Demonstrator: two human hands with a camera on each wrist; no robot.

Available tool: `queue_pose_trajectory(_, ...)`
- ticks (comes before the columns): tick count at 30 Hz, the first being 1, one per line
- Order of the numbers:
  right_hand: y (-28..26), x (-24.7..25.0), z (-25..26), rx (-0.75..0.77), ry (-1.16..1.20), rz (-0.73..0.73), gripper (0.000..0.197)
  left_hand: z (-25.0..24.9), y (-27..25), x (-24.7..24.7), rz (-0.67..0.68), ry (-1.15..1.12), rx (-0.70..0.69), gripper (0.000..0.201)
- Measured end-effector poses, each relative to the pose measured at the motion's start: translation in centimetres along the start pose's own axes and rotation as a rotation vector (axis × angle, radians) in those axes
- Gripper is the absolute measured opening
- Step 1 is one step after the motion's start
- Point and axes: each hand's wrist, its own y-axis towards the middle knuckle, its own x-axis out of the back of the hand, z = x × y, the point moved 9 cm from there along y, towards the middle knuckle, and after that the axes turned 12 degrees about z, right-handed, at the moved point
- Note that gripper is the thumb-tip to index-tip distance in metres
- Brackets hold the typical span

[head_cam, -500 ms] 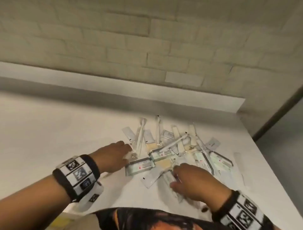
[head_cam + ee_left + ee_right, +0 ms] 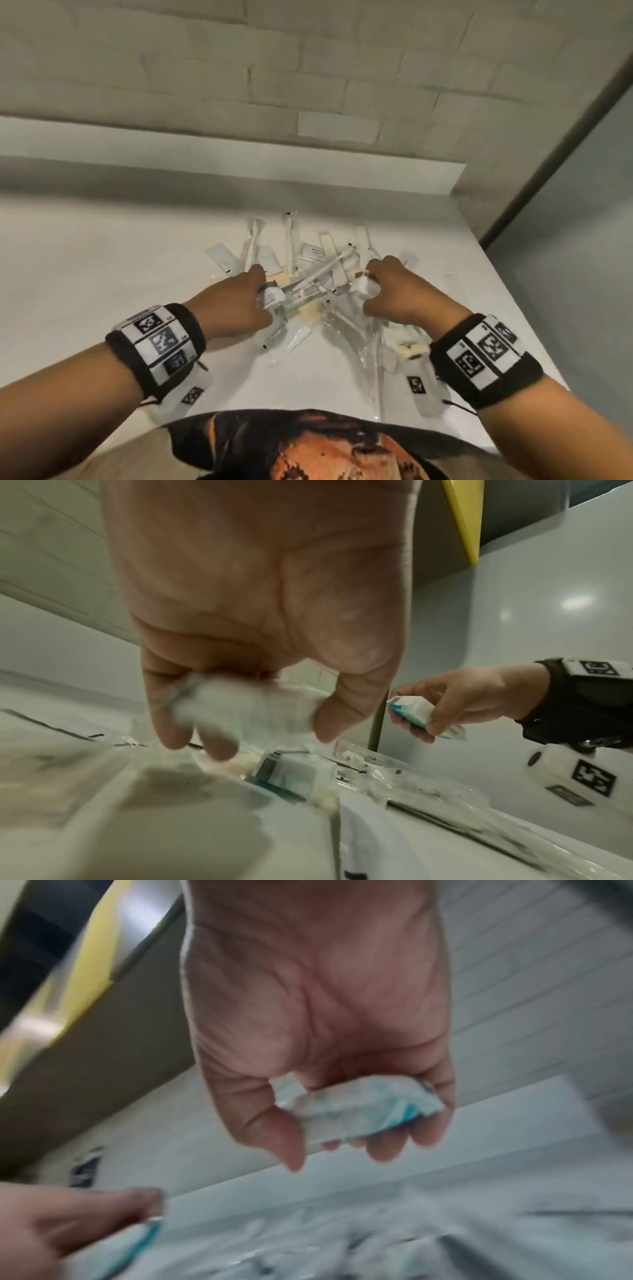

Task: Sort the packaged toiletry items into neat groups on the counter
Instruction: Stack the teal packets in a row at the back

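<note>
A heap of packaged toiletry items (image 2: 308, 267) lies on the white counter (image 2: 102, 260): long clear sleeves, flat sachets, small white and teal packets. My left hand (image 2: 239, 301) is at the heap's left side and pinches a small white packet (image 2: 270, 297), blurred as the packet (image 2: 246, 712) in the left wrist view. My right hand (image 2: 394, 291) is at the heap's right side and grips a white and teal packet (image 2: 363, 287), the same teal packet (image 2: 359, 1110) showing in its curled fingers (image 2: 428, 1131). Both packets are lifted a little above the heap.
A low white ledge (image 2: 239, 154) and a tiled wall (image 2: 308, 68) run behind the counter. The counter's right edge (image 2: 513, 291) drops off beside a grey surface. More clear sleeves (image 2: 359, 339) lie near the front. Bare counter stretches to the left.
My right hand has moved up and away from the front of the heap, now gripping a teal packet. My left hand has shifted right and picked up a small white packet.
</note>
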Motion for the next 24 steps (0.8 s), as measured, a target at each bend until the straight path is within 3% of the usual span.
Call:
queue_pose_trajectory(3,0.7,3.2,-6.9,-0.192,-0.034,-0.166,0.048,-0.8,1.2,0.5,-0.036,-0.055,-0.015,0.039)
queue_pose_trajectory(5,1.6,2.9,-10.2,-0.286,-0.098,-0.115,0.050,-1.6,2.4,0.0,0.004,0.010,0.000,0.040)
queue_pose_trajectory(8,2.8,0.9,-12.2,-0.296,-0.120,-0.008,0.058,-3.4,3.9,-0.5,0.024,0.109,-0.030,0.042)
queue_pose_trajectory(13,3.2,1.4,-12.7,-0.279,-0.111,-0.101,0.054,-7.5,5.3,-1.5,0.078,0.331,-0.157,0.030)
queue_pose_trajectory(15,2.4,3.0,-12.5,-0.272,0.011,-0.221,0.051,-8.1,5.6,-2.3,0.110,0.410,-0.172,0.029)
queue_pose_trajectory(17,1.7,3.9,-10.7,-0.170,0.187,-0.285,0.049,-8.2,5.7,-2.8,0.132,0.474,-0.177,0.033)
queue_pose_trajectory(20,2.0,2.0,-6.6,0.016,0.388,-0.088,0.040,-8.2,5.6,-2.3,0.115,0.402,-0.149,0.039)
queue_pose_trajectory(22,2.3,0.6,-5.4,0.036,0.325,0.020,0.044,-8.1,5.7,-1.8,0.057,0.378,-0.127,0.041)
queue_pose_trajectory(24,2.3,1.0,-6.3,-0.017,0.284,-0.007,0.053,-7.4,5.6,-1.2,-0.014,0.361,-0.063,0.048)
